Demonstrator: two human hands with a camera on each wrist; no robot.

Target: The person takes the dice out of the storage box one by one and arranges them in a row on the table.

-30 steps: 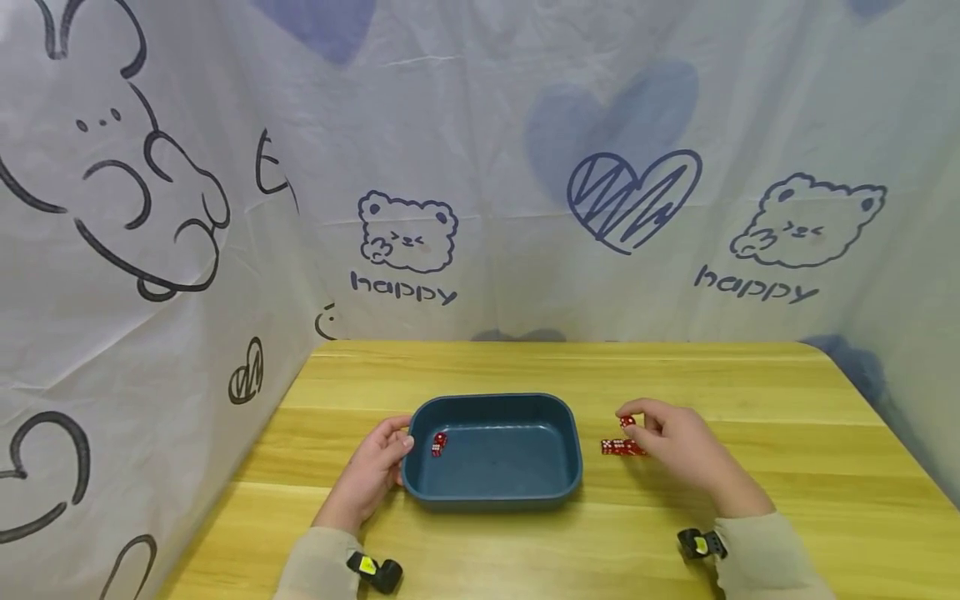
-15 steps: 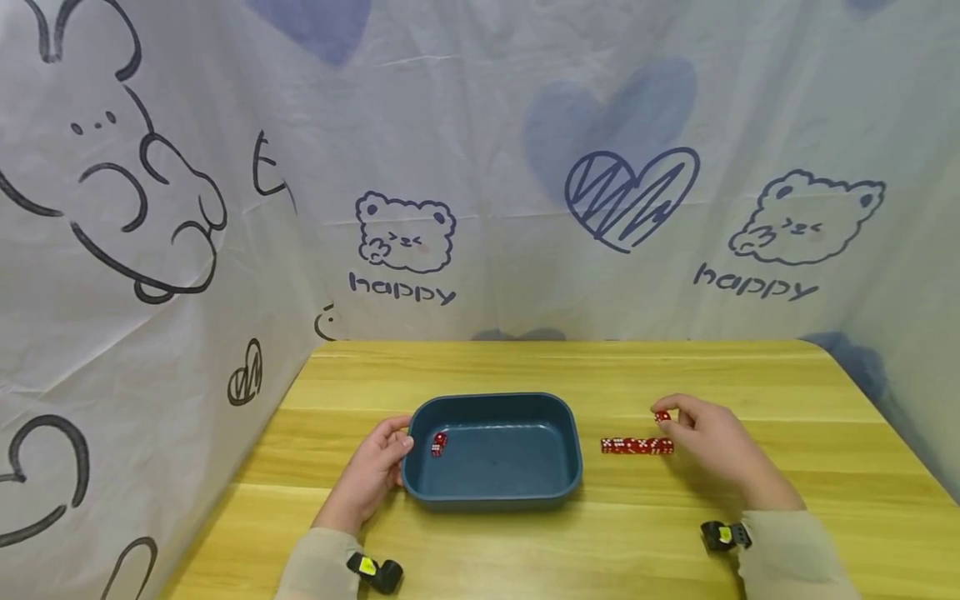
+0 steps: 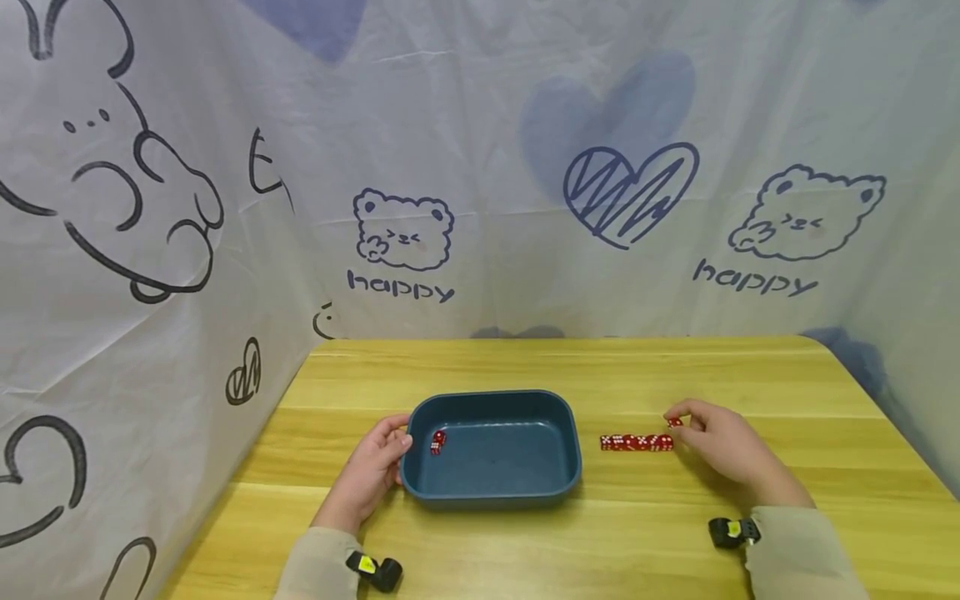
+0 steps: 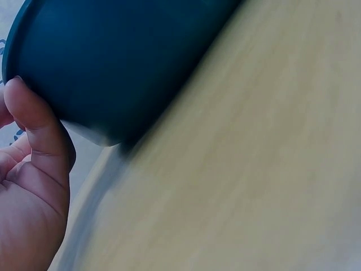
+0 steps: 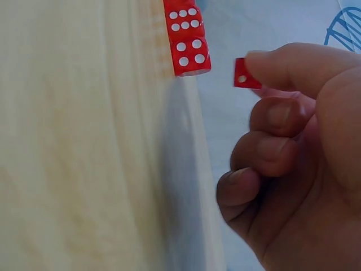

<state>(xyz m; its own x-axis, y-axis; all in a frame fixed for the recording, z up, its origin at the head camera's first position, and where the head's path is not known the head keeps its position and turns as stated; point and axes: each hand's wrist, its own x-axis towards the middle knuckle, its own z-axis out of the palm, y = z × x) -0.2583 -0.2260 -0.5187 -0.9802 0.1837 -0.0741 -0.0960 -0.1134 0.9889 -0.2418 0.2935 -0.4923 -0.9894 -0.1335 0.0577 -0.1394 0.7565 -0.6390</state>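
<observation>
My left hand (image 3: pixel 372 467) grips the left end of a dark blue rectangular tub (image 3: pixel 495 498), with the thumb (image 4: pixel 34 118) against its outer wall. Two red dice (image 3: pixel 438 442) lie inside the tub near its left wall. To the right of the tub, several red dice with white pips form a straight row (image 3: pixel 636 443) on the table. My right hand (image 3: pixel 723 446) pinches a single red die (image 5: pixel 241 73) between thumb and index finger, just behind the row's right end. In the right wrist view its other fingers are curled in.
The wooden table (image 3: pixel 525 362) is backed and flanked by a pale curtain (image 3: pixel 495 167) printed with bears and hearts. Each wrist wears a small black camera on a strap.
The right hand has moved to the right with its pinched die, from above the row's middle to its right end, uncovering the row. The left hand and tub stay put.
</observation>
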